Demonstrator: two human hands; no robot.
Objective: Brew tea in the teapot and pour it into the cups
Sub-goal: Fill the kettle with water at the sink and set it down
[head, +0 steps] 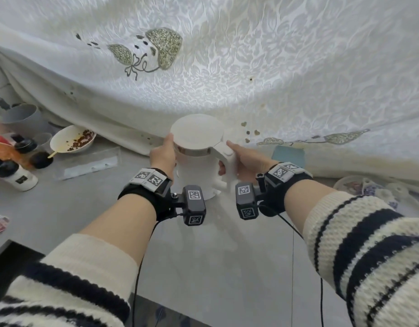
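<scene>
Between both hands, white lidded kettle [199,147]

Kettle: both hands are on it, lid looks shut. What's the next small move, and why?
Probably thumb the lid release: the right hand grips the handle with its thumb on the top button, the left hand steadies the white kettle, and the lid is closed.

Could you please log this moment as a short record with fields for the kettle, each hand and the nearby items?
kettle: white electric kettle, upright on the grey counter, lid closed
left hand: left hand against the kettle's left side, near the lid rim
right hand: right hand wrapped around the kettle handle, thumb on top
left of kettle: bowl with brown food remains; dark-capped bottles
right edge: patterned dishes, partly under the cloth
backdrop: white embroidered cloth
teapot, cups: not identifiable in view
</scene>
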